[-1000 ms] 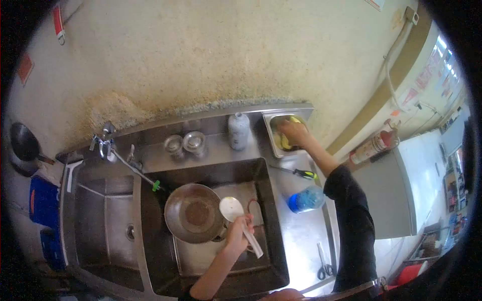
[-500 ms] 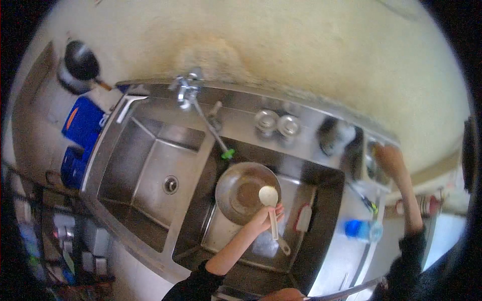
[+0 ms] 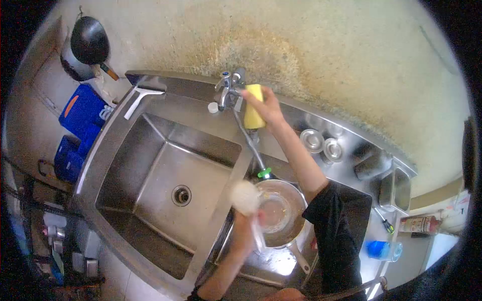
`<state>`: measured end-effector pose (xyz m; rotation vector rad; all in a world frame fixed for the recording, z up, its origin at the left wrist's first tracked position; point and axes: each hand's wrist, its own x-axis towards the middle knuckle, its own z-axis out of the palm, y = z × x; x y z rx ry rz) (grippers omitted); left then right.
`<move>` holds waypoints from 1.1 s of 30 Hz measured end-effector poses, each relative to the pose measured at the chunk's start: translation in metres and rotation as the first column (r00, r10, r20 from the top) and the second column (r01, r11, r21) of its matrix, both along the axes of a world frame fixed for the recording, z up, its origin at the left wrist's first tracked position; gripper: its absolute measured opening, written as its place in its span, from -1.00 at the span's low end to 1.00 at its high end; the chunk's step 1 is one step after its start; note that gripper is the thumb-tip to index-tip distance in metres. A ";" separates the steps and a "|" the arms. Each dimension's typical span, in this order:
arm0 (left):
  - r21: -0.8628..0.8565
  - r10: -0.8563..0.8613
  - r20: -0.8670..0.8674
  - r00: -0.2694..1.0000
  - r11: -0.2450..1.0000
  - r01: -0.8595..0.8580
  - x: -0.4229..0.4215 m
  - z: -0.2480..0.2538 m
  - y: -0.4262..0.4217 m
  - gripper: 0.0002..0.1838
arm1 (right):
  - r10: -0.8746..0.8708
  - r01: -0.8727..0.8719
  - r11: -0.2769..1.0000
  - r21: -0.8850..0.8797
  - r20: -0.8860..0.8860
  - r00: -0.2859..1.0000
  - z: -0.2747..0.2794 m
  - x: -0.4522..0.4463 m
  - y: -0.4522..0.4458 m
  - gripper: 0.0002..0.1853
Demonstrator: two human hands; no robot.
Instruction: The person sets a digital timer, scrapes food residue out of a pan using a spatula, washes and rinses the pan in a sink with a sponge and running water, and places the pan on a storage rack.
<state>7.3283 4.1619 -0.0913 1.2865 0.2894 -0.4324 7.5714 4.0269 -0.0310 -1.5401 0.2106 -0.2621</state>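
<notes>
My left hand (image 3: 244, 232) is closed on the handle of a pale ladle (image 3: 244, 196), which is blurred and held up over the divider between two sink basins. In my right hand (image 3: 271, 106) is a yellow sponge (image 3: 254, 111), gripped beside the wall faucet (image 3: 226, 94). A metal pan (image 3: 281, 213) lies in the right basin, wet inside. The faucet's hose (image 3: 247, 134) ends in a green nozzle (image 3: 264, 173) above the pan's rim, where water seems to run.
Left basin (image 3: 175, 170) with a drain; white squeegee (image 3: 140, 100) at its corner. Along the back ledge are two metal canisters (image 3: 312, 141), a grey bottle (image 3: 372, 166) and a metal tray (image 3: 401, 189). A blue-capped bottle (image 3: 384, 251) lies at right. Dark pans (image 3: 90, 40) hang at left.
My right hand has come left from the metal tray to the faucet, now with the yellow sponge. The ladle has moved left, and the view has shifted left.
</notes>
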 end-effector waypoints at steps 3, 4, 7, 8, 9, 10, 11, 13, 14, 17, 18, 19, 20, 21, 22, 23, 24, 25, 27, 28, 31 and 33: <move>0.271 -0.003 0.331 0.944 0.958 -0.092 0.094 0.015 0.051 -0.87 | 0.115 -0.114 0.989 -0.098 0.000 0.993 -0.017 0.015 0.016 -0.39; -0.386 0.500 0.062 0.864 0.811 -0.441 0.134 0.018 0.047 -0.86 | 0.196 -0.197 0.978 -0.075 -0.017 0.980 -0.017 0.018 0.019 -0.38; -0.383 0.342 -0.065 0.937 0.859 -0.340 0.266 -0.070 0.090 -0.77 | 0.120 0.111 0.653 -0.749 0.247 0.962 -0.020 0.006 0.017 -0.38; -0.360 0.334 -0.057 0.941 0.872 -0.331 0.288 -0.076 0.090 -0.71 | 0.077 0.060 0.579 -0.813 0.128 0.989 -0.018 0.002 0.018 -0.32; -0.336 0.326 -0.048 0.944 0.885 -0.323 0.311 -0.081 0.089 -0.65 | 0.056 0.062 0.571 -0.819 0.114 0.992 -0.011 -0.007 0.017 -0.32; -0.327 0.458 -0.215 0.862 0.798 -0.506 0.320 -0.057 0.078 -0.63 | 0.038 0.048 0.526 -0.849 0.079 0.996 -0.002 -0.017 0.016 -0.30; -0.230 0.507 -0.145 0.849 0.817 -0.528 0.335 -0.062 0.074 -0.63 | 0.018 0.029 0.484 -0.875 0.043 0.999 -0.002 -0.027 0.015 -0.28; -0.108 0.550 -0.035 0.835 0.828 -0.550 0.368 -0.083 0.079 -0.63 | -0.033 0.194 0.631 -0.751 0.224 0.974 -0.023 -0.072 -0.004 -0.32; -0.088 0.554 -0.004 0.833 0.829 -0.552 0.383 -0.102 0.082 -0.63 | -0.120 0.235 0.681 -0.693 0.211 0.970 -0.032 -0.102 -0.012 -0.34; 0.117 0.414 -0.058 0.908 0.906 -0.406 0.370 -0.097 0.082 -0.58 | -0.228 0.209 0.974 -0.091 -0.340 0.913 -0.103 -0.193 -0.039 -0.49; 0.088 0.426 0.013 0.905 0.901 -0.425 0.347 -0.088 0.079 -0.51 | -0.160 0.302 0.940 0.157 -0.579 0.799 -0.125 -0.218 -0.041 -0.55; 0.052 0.437 0.091 0.895 0.895 -0.443 0.319 -0.071 0.074 -0.43 | -0.191 0.432 0.886 0.167 -0.718 0.669 -0.159 -0.236 -0.035 -0.64; 0.017 0.446 0.173 0.878 0.890 -0.455 0.289 -0.050 0.068 -0.35 | 0.006 0.449 0.709 0.544 -0.640 0.768 -0.195 -0.251 -0.033 -0.64; -0.011 0.423 0.320 0.848 0.896 -0.444 0.239 -0.021 0.049 -0.32 | 0.002 0.462 0.698 0.548 -0.646 0.763 -0.234 -0.253 -0.029 -0.64; 0.037 0.364 0.429 0.826 0.907 -0.419 0.180 0.007 0.028 -0.34 | 0.075 0.434 0.531 0.728 -0.551 0.831 -0.274 -0.252 -0.020 -0.63; -0.040 0.370 0.432 0.823 0.919 -0.392 0.134 0.008 0.007 -0.52 | 0.122 0.376 0.330 0.866 -0.434 0.892 -0.297 -0.251 -0.011 -0.61; -0.077 0.354 0.334 0.874 0.934 -0.349 0.087 -0.011 -0.009 -0.58 | 0.124 0.378 0.315 0.871 -0.432 0.893 -0.305 -0.241 -0.008 -0.61; 0.041 0.360 0.206 0.910 0.926 -0.376 0.056 -0.065 -0.027 -0.58 | 0.085 0.288 0.224 0.931 -0.313 0.946 -0.312 -0.226 -0.008 -0.61; 0.121 0.221 0.161 0.962 0.963 -0.241 0.015 -0.092 -0.060 -0.55 | 0.033 0.186 0.121 0.975 -0.191 0.981 -0.300 -0.213 -0.008 -0.61; 0.181 0.313 0.074 0.947 0.929 -0.322 0.018 -0.108 -0.078 -0.62 | -0.025 0.363 0.485 0.795 -0.403 0.915 -0.269 -0.208 -0.011 -0.59; 0.141 0.124 0.350 0.929 0.973 -0.183 0.046 -0.156 -0.100 -0.67 | -0.117 0.201 0.967 0.158 -0.428 0.896 -0.300 -0.224 -0.040 -0.50; 0.004 -0.026 0.186 0.982 1.000 0.026 0.057 -0.182 -0.099 -0.68 | -0.152 -0.136 0.926 -0.353 -0.677 0.720 -0.271 -0.246 -0.054 -0.49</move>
